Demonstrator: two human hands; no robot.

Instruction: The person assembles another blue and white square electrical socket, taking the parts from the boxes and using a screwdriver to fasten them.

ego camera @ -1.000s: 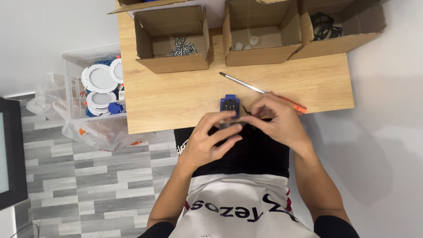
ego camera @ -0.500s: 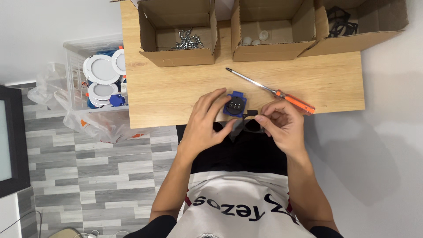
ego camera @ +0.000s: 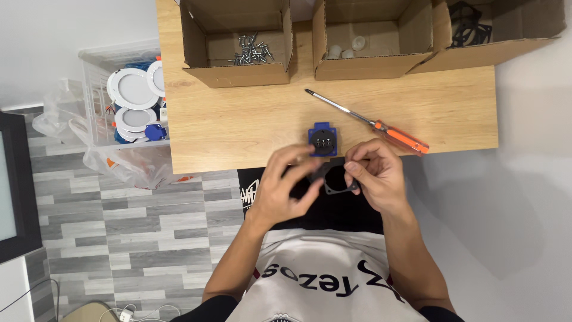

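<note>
A small blue socket with a black round face (ego camera: 322,139) sits near the front edge of the wooden table (ego camera: 238,125). Just below it, over my lap, both hands hold a thin black square gasket (ego camera: 337,180) with a round hole. My left hand (ego camera: 290,189) pinches its left side. My right hand (ego camera: 374,175) pinches its right edge. An orange-handled screwdriver (ego camera: 381,127) lies on the table just above my right hand.
Three open cardboard boxes line the table's far edge: one with screws (ego camera: 250,50), one with small white parts (ego camera: 348,46), one with black gaskets (ego camera: 471,24). A clear bin of white round lamps (ego camera: 132,98) stands left of the table, beside a plastic bag (ego camera: 128,164).
The blue socket left my fingers and now rests on the table. Both hands dropped toward my lap with the black gasket between them. The view shifted slightly.
</note>
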